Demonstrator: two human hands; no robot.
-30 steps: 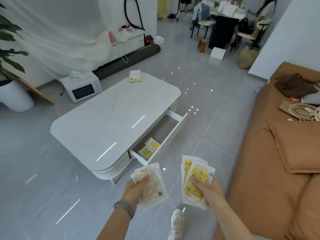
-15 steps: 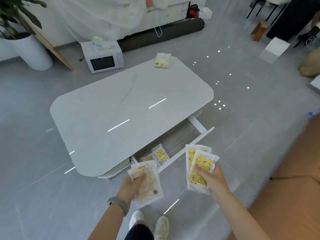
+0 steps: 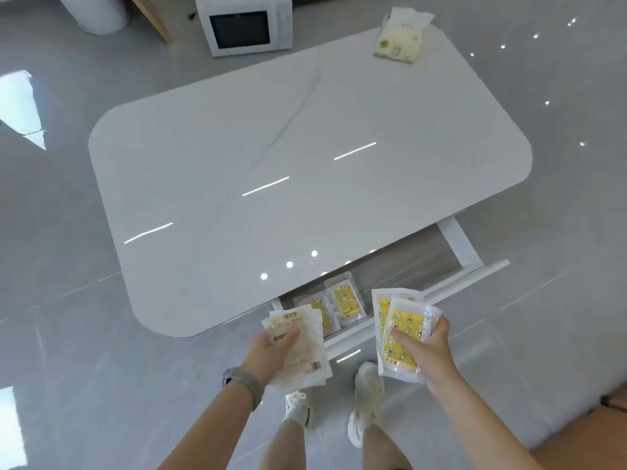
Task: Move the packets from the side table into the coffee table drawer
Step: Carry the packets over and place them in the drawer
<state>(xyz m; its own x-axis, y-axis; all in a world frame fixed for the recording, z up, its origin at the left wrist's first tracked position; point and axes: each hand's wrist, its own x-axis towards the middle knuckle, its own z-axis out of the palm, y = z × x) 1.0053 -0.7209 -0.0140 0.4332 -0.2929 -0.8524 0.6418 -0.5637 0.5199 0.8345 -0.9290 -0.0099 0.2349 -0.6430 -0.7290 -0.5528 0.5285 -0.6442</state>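
My left hand (image 3: 271, 351) grips a small stack of pale packets (image 3: 305, 354) shown from their printed backs. My right hand (image 3: 427, 351) holds yellow-patterned packets (image 3: 400, 337) fanned out. Both hands hover just in front of the open drawer (image 3: 468, 276) of the white coffee table (image 3: 288, 157). Two yellow packets (image 3: 344, 301) lie inside the drawer at its near left end, partly under the tabletop edge. The side table is out of view.
A tissue pack (image 3: 402, 37) sits on the table's far right corner. A white microwave (image 3: 244, 23) stands on the floor beyond the table. My feet in white shoes (image 3: 366, 395) stand on grey tiles. A brown sofa edge (image 3: 610, 435) shows at the lower right.
I have stepped closer to the table and the view has tilted down. Both hands with their packets are now right at the drawer front.
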